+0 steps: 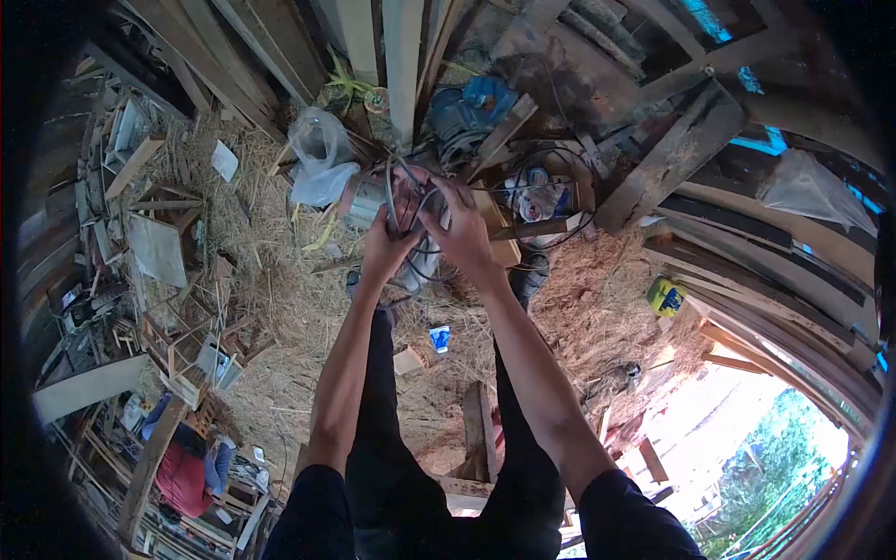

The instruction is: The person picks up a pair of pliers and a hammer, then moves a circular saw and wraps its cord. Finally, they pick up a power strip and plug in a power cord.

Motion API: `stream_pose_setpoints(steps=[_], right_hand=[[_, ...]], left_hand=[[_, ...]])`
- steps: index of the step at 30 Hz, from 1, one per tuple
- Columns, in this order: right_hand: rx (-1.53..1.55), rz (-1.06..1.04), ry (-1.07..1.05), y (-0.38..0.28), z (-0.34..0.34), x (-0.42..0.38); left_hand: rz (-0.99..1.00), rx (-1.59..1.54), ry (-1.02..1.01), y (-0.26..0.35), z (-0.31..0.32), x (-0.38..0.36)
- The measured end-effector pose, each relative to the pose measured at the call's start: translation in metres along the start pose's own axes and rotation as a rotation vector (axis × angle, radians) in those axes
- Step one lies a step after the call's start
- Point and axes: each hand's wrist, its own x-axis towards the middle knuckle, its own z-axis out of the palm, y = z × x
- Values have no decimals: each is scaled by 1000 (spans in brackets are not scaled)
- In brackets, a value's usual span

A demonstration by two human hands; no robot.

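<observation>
Both my hands are stretched out at the upper middle, above the littered ground. My left hand (385,250) has its fingers closed on a grey cable (391,191) that forms a loop. Close on its right, my right hand (459,229) is bent round the same cable, its fingers partly hiding it. Behind and between the hands is a reddish object with dark parts, too cluttered to make out. A silvery metal can (367,202) lies just left of it. Whitish material hangs below the fingers.
A clear plastic bag (322,159) lies at upper left. A wooden box (583,187) holds small items beside black cable. Planks (672,154) lean at right. A blue-and-white packet (440,338) lies on shavings. A person in red (184,476) is at lower left.
</observation>
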Motion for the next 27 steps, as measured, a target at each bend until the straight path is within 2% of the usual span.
stream_pose_setpoints(steps=[1,3,4,7,8,11,14,17,20,23,25,26,27], right_hand=[[-44,-34,19,9,9,3],[-24,-47,67,31,30,6],[-11,-47,92,37,38,6],[45,-18,103,43,54,6],[57,19,118,39,57,3],[123,50,92,51,73,-4],[25,70,66,51,77,-12],[110,139,89,59,83,-19],[-10,96,135,72,90,-29],[-51,127,127,69,98,-37],[-68,118,139,67,100,-42],[-73,96,152,64,101,-43],[-77,68,162,58,100,-40]], left_hand=[[67,-34,-2,-8,-2,7],[-42,73,-18,-11,-16,11],[-105,313,-53,14,-23,12],[27,-49,-61,-10,-30,10],[-38,-16,-71,-13,-35,8],[-68,483,-30,-30,-46,-4],[66,459,-70,-81,-53,-8],[241,538,-43,-98,-48,-15],[147,473,-66,-198,-47,-2],[-32,397,41,-179,-58,10],[-129,429,148,-131,-71,16],[-57,488,211,-135,-80,20],[-89,436,173,-130,-84,17]])
